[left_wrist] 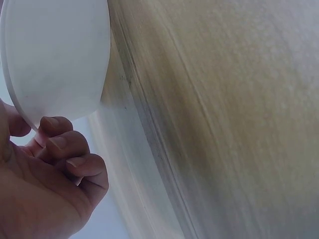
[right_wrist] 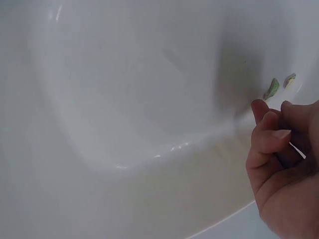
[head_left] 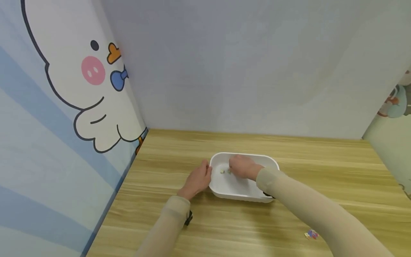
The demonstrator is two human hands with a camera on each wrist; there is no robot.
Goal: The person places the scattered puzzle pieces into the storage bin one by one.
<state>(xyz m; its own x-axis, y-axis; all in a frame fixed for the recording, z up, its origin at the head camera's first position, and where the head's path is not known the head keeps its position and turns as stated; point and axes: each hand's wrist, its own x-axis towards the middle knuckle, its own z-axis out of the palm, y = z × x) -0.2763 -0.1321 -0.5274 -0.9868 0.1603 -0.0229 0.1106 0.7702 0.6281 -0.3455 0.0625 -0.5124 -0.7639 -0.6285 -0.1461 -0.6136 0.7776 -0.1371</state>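
Note:
A white, round-cornered plastic basin (head_left: 221, 194) stands on the wooden table. My left hand (head_left: 198, 178) grips its left rim; in the left wrist view the thumb (left_wrist: 19, 122) lies on one side of the wall and curled fingers on the other. Inside the basin is my right hand (head_left: 242, 167), fingers bent down toward the floor. Two small pale-and-green pieces lie by it: a green piece (right_wrist: 271, 88) right at the fingertips and a paler piece (right_wrist: 290, 79) just beyond. I cannot tell whether the right fingers pinch the nearer piece.
A small multicoloured scrap (head_left: 311, 234) lies on the table (head_left: 224, 228) near the right forearm. A plain pale wall (head_left: 244, 71) rises behind the table, and a wall with a cartoon bird (head_left: 70, 53) borders its left side.

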